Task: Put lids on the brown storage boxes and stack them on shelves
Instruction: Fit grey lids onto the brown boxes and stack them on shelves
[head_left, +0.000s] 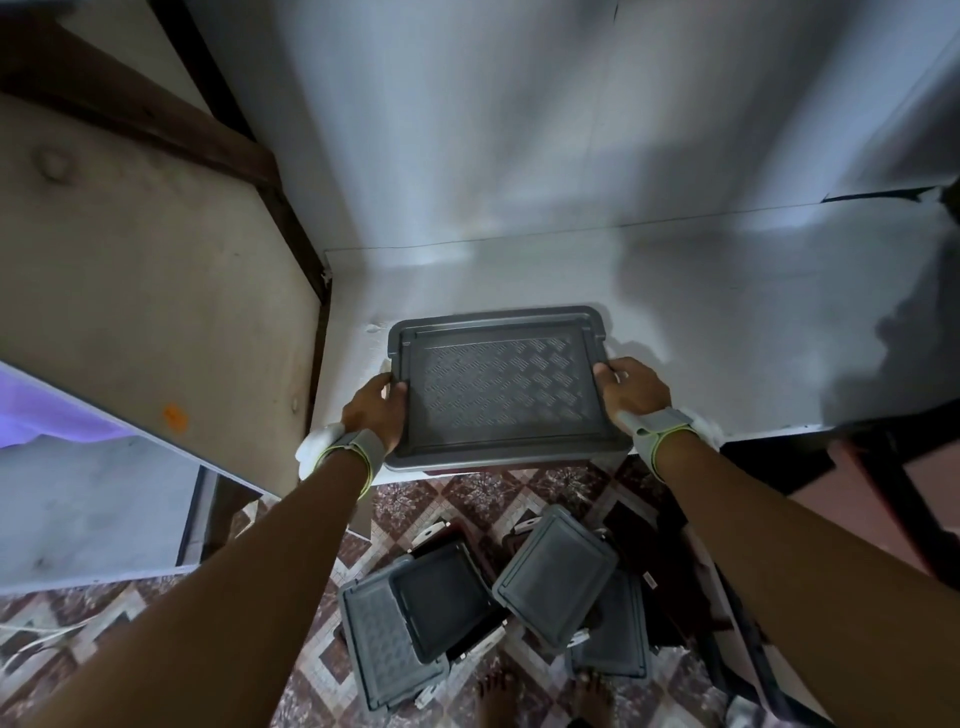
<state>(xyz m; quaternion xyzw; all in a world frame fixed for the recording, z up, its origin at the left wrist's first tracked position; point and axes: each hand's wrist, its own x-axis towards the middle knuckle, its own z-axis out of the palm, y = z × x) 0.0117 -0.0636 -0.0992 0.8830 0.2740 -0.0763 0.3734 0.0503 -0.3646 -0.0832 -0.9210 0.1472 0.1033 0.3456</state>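
Lidded box (498, 384), body mostly hidden

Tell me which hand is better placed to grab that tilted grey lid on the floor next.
Probably the right hand: the tilted lid lies nearer that side of the floor pile. The left hand sits farther across. Both hands grip the lidded box, so one must release first.

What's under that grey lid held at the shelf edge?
Under the grey lid, only a dark sliver of the box shows, at the white shelf's front edge. The lid hides whatever is inside.
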